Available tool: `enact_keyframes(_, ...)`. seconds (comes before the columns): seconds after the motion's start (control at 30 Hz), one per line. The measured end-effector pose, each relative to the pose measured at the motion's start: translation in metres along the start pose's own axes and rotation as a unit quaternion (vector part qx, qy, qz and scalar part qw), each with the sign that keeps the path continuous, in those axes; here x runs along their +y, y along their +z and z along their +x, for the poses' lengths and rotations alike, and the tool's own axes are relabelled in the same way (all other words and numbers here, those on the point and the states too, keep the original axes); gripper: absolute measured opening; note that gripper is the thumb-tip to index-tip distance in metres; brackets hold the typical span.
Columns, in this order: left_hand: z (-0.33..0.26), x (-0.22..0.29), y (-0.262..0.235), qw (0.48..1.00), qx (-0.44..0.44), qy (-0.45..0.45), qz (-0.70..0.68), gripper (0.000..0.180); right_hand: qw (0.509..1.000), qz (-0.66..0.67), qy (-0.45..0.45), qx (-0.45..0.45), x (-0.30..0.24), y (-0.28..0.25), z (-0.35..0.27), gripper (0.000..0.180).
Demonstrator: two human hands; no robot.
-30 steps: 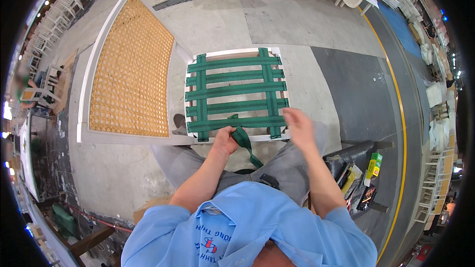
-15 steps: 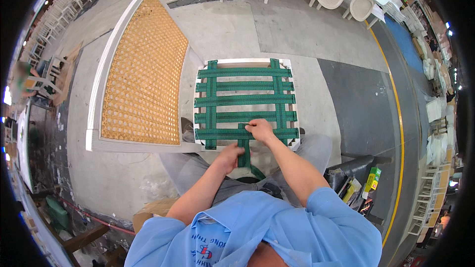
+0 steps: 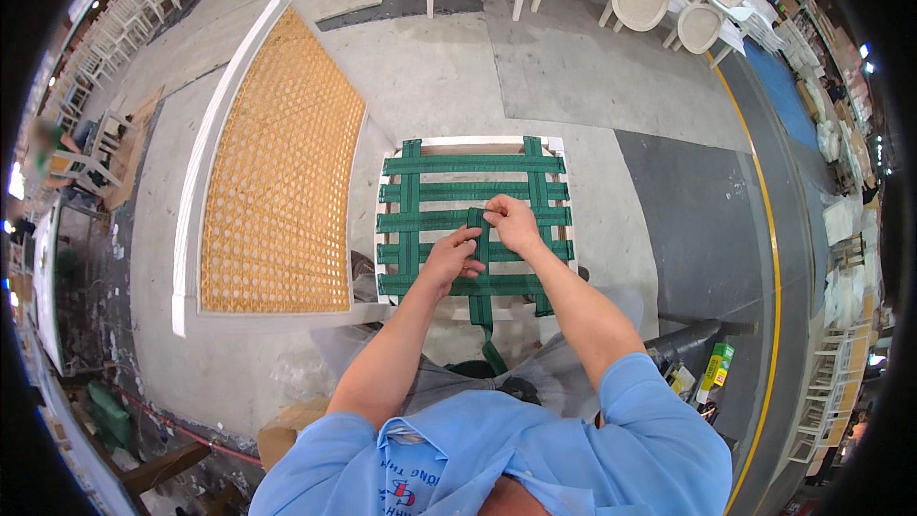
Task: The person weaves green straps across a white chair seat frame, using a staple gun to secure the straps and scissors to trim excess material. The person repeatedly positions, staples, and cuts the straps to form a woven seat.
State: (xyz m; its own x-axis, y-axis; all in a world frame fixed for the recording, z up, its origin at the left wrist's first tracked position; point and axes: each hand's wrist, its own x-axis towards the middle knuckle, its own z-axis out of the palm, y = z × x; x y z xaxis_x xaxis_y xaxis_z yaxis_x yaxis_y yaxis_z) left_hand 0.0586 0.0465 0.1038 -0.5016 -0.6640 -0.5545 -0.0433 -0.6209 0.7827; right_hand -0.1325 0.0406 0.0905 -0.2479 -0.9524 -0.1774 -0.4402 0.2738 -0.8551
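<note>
A white chair seat frame [image 3: 568,186] lies between my knees with green webbing straps [image 3: 454,284] woven across it. Several straps run left to right, and one crosses them near each side. In the middle, a loose green webbing strap [image 3: 481,253] comes over the near straps, its end standing up between my hands. My right hand [image 3: 513,225] pinches that end from the right. My left hand [image 3: 451,260] pinches its left edge with thumb and forefinger, the other fingers loosely spread. The strap's other part hangs over the near rail toward my lap.
A white chair back with woven cane [image 3: 277,172] rises at the left of the seat. A green and yellow box [image 3: 716,368] lies among items at the right. White chairs [image 3: 640,0] stand at the far side. A person [image 3: 48,158] is at the far left.
Both hands have moved away from me along the seat, carrying the loose strap's end from the nearest cross strap to about the middle one. The seat and chair back appear slightly lower in view.
</note>
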Motion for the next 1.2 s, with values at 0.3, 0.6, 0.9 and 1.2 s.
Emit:
enact_keyframes(0.3, 0.072, -0.009, -0.016, 0.965, 0.086, -0.198, -0.152, 0.031, 0.938, -0.309, 0.056, -0.15, 0.016, 0.005, 0.047, 0.034)
enact_keyframes(0.6, 0.069, -0.016, -0.024, 0.961, 0.058, -0.145, -0.228, 0.024, 0.952, -0.256, 0.127, -0.11, 0.013, 0.024, 0.059, 0.035)
enact_keyframes(0.9, 0.049, 0.027, 0.006, 0.972, 0.178, 0.093, -0.119, 0.037, 0.995, 0.061, -0.011, 0.075, 0.0, 0.02, 0.06, 0.022)
enact_keyframes(1.2, 0.148, 0.067, -0.009, 0.98, 0.18, -0.088, 0.012, 0.017, 0.983, -0.111, -0.111, 0.095, 0.004, 0.003, 0.117, 0.017)
